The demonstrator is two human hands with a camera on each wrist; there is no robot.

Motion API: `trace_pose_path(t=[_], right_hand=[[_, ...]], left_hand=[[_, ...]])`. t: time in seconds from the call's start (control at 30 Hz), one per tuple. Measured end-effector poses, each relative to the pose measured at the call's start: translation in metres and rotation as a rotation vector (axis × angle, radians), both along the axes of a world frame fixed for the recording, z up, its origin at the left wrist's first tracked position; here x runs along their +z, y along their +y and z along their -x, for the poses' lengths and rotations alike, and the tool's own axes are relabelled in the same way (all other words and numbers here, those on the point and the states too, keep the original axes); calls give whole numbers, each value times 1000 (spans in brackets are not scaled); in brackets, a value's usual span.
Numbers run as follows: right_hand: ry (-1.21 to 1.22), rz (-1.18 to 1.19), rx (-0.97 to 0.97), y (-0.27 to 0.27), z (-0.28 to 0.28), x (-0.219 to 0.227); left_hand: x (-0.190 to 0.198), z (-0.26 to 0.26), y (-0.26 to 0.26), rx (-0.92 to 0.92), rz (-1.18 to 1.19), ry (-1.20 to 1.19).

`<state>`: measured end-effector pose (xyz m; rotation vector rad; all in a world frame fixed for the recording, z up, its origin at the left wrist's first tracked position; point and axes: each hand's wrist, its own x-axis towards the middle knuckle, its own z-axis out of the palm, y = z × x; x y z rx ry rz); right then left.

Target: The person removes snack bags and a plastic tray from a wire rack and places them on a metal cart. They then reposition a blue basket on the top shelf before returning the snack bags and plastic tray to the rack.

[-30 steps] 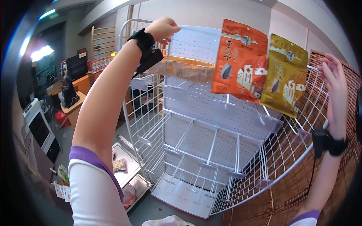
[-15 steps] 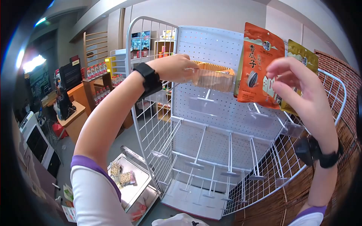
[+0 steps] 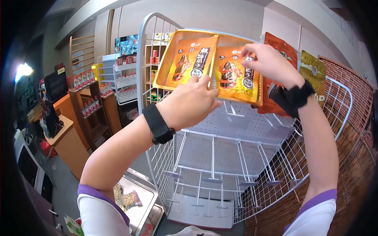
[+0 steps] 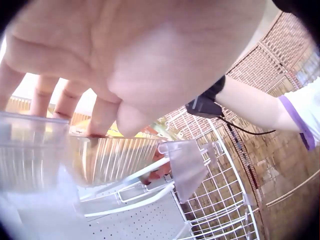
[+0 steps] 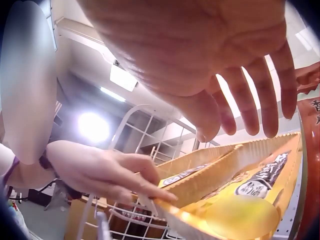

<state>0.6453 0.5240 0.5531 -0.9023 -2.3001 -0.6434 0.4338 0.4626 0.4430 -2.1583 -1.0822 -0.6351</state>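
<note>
A shallow clear plastic tray with ribbed walls (image 3: 208, 63), holding two yellow-orange snack packets with dark printed labels (image 3: 189, 63), is raised at the top of a white wire-and-pegboard display rack (image 3: 220, 145), tilted so that its open face and both packets turn toward the head camera. Half a second ago the tray lay nearly edge-on and only its clear side wall showed; now its contents are plain to read as two packets side by side. The left hand (image 3: 191, 104) grips the tray's lower edge, fingers curled up against its rim, where before it held the tray's left end. The right hand (image 3: 267, 61), which earlier hung free with spread fingers in front of the hanging packets, now pinches the tray's upper right edge. Behind that hand an orange-red foil packet (image 3: 281, 47) and an olive-gold foil packet (image 3: 313, 70) hang on the rack's hooks, the first largely covered by the wrist and its black strap. In the left wrist view the fingertips (image 4: 97, 127) rest on the ribbed wall, but the palm fills most of the picture and the thumb cannot be made out. The right wrist view shows the fingers (image 5: 250, 107) straight above the tray's rim; whether they touch it there is unclear. A metal cart (image 3: 138, 200) with small packets stands low at the left, cut off by the sleeve.
</note>
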Motion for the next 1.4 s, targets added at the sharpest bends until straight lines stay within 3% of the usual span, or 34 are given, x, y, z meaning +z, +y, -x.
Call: trace_pose_path(t=[0.07,0.13,0.33,0.43,0.57,0.63,0.8,1.0,1.27,1.4], right_hand=[[-25,-28,-50,18,10,15],[-36,-215,-35,28,20,26],[62,-214,-98,30,37,41],[55,-472,-95,37,26,48],[-54,-401,-35,54,12,59],[42,-45,-68,57,14,60],[-1,-126,-3,79,16,55],[-37,-73,-139,85,17,52],[-49,-279,41,89,10,43],[7,-126,9,78,11,43]], left_hand=[[-3,0,-6,-29,34,-25],[-8,0,-10,-36,62,-36],[-13,4,-14,-50,100,-83],[-12,4,-11,-43,117,-70],[-9,3,-10,-54,168,-75],[-5,2,-11,-38,221,-53],[3,-2,-2,34,249,5],[14,-1,22,147,554,-8],[8,6,16,6,455,-64],[9,7,10,6,473,-135]])
